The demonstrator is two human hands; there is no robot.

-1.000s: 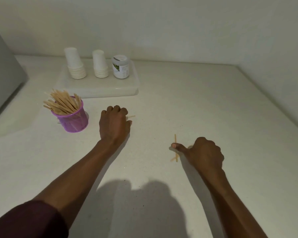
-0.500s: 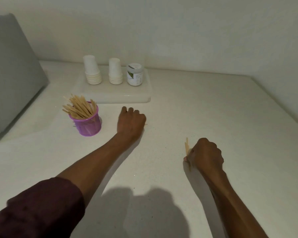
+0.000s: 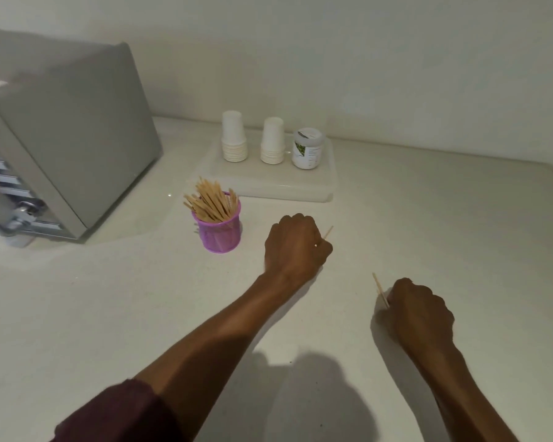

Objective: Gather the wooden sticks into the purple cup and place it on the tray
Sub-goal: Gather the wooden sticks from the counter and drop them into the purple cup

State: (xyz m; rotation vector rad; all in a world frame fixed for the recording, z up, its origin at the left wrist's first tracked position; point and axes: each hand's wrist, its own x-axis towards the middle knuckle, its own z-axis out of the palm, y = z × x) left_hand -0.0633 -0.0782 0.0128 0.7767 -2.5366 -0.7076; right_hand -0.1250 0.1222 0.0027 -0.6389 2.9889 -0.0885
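Purple mesh cup (image 3: pixel 220 231), crammed with wooden sticks (image 3: pixel 212 203), stands on the surface just before one white tray (image 3: pixel 268 183) carrying two cup stacks (image 3: pixel 234 137) and one jar (image 3: pixel 307 148). Left hand (image 3: pixel 296 247) and right hand (image 3: pixel 420 311) each fist one stick.

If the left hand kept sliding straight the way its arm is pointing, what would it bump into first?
Probably the white tray. The left hand, closed on a wooden stick, points up and slightly right, so it passes right of the purple cup. Depth is hard to judge here.
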